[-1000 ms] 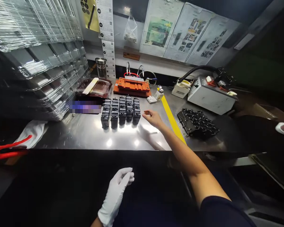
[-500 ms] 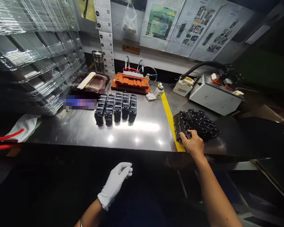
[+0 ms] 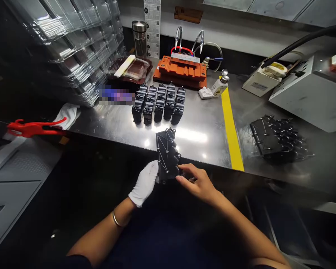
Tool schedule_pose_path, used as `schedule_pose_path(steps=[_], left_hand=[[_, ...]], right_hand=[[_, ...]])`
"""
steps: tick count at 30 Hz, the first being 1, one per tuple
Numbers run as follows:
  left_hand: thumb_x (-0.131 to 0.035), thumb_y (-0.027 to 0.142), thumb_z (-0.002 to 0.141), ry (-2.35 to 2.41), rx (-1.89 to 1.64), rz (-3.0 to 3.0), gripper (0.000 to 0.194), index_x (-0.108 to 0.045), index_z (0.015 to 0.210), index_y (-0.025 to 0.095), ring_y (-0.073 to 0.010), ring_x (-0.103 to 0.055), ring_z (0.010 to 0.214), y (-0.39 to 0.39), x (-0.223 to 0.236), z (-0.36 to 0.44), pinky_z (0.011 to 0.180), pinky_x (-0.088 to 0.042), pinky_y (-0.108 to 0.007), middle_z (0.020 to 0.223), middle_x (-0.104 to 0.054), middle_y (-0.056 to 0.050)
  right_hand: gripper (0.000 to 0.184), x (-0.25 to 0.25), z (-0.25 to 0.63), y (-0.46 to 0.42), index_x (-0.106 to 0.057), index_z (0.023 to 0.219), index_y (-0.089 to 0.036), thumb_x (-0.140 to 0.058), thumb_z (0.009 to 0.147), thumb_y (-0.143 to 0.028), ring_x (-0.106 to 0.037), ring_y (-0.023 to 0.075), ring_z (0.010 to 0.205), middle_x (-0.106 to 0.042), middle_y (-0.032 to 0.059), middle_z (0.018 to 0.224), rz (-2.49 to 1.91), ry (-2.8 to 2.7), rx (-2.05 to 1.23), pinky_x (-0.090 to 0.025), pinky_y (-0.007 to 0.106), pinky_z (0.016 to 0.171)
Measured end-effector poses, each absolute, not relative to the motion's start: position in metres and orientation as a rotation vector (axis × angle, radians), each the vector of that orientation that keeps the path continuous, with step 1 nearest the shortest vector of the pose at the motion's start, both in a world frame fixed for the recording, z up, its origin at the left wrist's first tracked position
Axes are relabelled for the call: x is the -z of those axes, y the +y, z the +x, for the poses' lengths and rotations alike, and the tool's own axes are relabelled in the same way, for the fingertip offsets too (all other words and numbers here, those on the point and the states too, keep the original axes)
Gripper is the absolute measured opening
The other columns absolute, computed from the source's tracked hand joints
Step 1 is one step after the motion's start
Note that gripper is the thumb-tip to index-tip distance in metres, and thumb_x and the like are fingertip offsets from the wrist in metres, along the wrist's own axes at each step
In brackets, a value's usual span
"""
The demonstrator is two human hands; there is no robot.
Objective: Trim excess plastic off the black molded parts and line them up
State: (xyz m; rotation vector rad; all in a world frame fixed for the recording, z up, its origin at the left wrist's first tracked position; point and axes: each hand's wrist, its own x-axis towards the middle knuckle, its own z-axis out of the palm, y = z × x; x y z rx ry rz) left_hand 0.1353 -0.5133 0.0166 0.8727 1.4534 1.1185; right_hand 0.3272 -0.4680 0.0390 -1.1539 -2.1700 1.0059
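A black ribbed plastic part point(image 3: 165, 155) is held up in front of the bench's front edge, its flat face with raised lines and small bosses toward me. My left hand point(image 3: 146, 183), in a white glove, grips its lower left edge. At the lower right edge, the bare thumb and forefinger of my right hand point(image 3: 197, 181) close on the part; the other fingers are curled and partly hidden. Behind it, several similar black parts point(image 3: 158, 104) stand in a row. More black parts point(image 3: 277, 136) lie together on the right, beyond the yellow tape point(image 3: 232, 129).
Stacked clear plastic trays point(image 3: 81, 56) rise at the left. An orange fixture point(image 3: 182, 71) with metal tubes stands at the back, near a small dispenser bottle point(image 3: 220, 85) and a glass flask point(image 3: 140, 39). A grey box point(image 3: 302, 93) sits right; a red air gun point(image 3: 33, 128) hangs left.
My right hand has brought one black part from the right-hand group to the middle. My left hand has risen and taken hold of it. The view has shifted downward and left.
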Motion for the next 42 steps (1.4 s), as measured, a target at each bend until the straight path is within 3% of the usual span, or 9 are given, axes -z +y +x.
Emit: schedule_pose_path(steps=[3, 7, 10, 12, 17, 27, 42], left_hand=[[-0.049, 0.056, 0.089, 1.346, -1.072, 0.83, 0.046, -0.068, 0.107, 0.018, -0.0157, -0.059, 0.076, -0.515, -0.02, 0.126, 0.067, -0.049, -0.028, 0.097, -0.069, -0.008], [-0.06, 0.055, 0.082, 1.22, -0.915, 0.711, 0.044, -0.069, 0.094, 0.014, -0.0159, -0.061, 0.072, -0.515, -0.024, 0.12, 0.066, -0.05, -0.028, 0.085, -0.068, -0.007], [-0.057, 0.056, 0.083, 1.21, -0.86, 0.765, 0.043, -0.067, 0.084, 0.014, -0.0151, -0.06, 0.066, -0.521, -0.023, 0.115, 0.063, -0.05, -0.028, 0.079, -0.067, -0.006], [-0.053, 0.058, 0.085, 1.229, -0.838, 0.825, 0.045, -0.064, 0.08, 0.015, -0.0144, -0.059, 0.063, -0.527, -0.02, 0.113, 0.059, -0.049, -0.027, 0.077, -0.064, -0.004], [-0.047, 0.057, 0.088, 1.338, -0.789, 0.944, 0.045, -0.058, 0.07, 0.017, -0.0124, -0.053, 0.053, -0.538, -0.015, 0.111, 0.053, -0.044, -0.025, 0.064, -0.054, 0.0], [-0.045, 0.054, 0.09, 1.356, -0.78, 0.978, 0.044, -0.056, 0.068, 0.018, -0.012, -0.051, 0.052, -0.538, -0.016, 0.112, 0.053, -0.043, -0.025, 0.062, -0.051, 0.001], [-0.041, 0.058, 0.091, 1.357, -0.728, 0.996, 0.047, -0.053, 0.072, 0.017, -0.0108, -0.052, 0.055, -0.539, -0.01, 0.111, 0.054, -0.044, -0.025, 0.066, -0.051, 0.001]], right_hand=[[0.032, -0.038, 0.32, -0.462, -0.062, 0.107, -0.018, -0.057, 0.088, -0.043, -0.065, 0.0143, 0.063, -0.07, 0.0041, 0.08, -1.157, -2.298, -1.043, -0.053, 0.026, 0.057], [0.031, -0.04, 0.316, -0.449, -0.064, 0.097, -0.02, -0.057, 0.087, -0.048, -0.067, 0.0167, 0.07, -0.071, 0.0046, 0.084, -1.154, -2.328, -1.059, -0.052, 0.027, 0.061], [0.032, -0.046, 0.319, -0.427, -0.06, 0.106, -0.022, -0.04, 0.095, -0.044, -0.066, 0.0194, 0.076, -0.071, 0.0051, 0.087, -1.37, -2.209, -0.751, -0.049, 0.031, 0.065], [0.031, -0.047, 0.321, -0.413, -0.059, 0.103, -0.021, -0.034, 0.096, -0.039, -0.064, 0.0193, 0.069, -0.069, 0.0044, 0.08, -1.494, -2.206, -0.553, -0.045, 0.03, 0.061], [0.028, -0.035, 0.322, -0.399, -0.057, 0.075, -0.022, -0.042, 0.094, -0.037, -0.058, 0.0168, 0.061, -0.064, 0.0033, 0.068, -1.458, -2.305, -0.217, -0.039, 0.027, 0.057], [0.032, -0.032, 0.324, -0.394, -0.064, 0.072, -0.019, -0.049, 0.094, -0.037, -0.059, 0.0158, 0.063, -0.068, 0.0043, 0.069, -1.397, -2.363, 0.12, -0.034, 0.027, 0.055], [0.031, -0.03, 0.329, -0.401, -0.066, 0.072, -0.019, -0.053, 0.092, -0.04, -0.061, 0.0155, 0.06, -0.069, 0.0039, 0.068, -1.351, -2.239, -0.033, -0.04, 0.026, 0.056]])
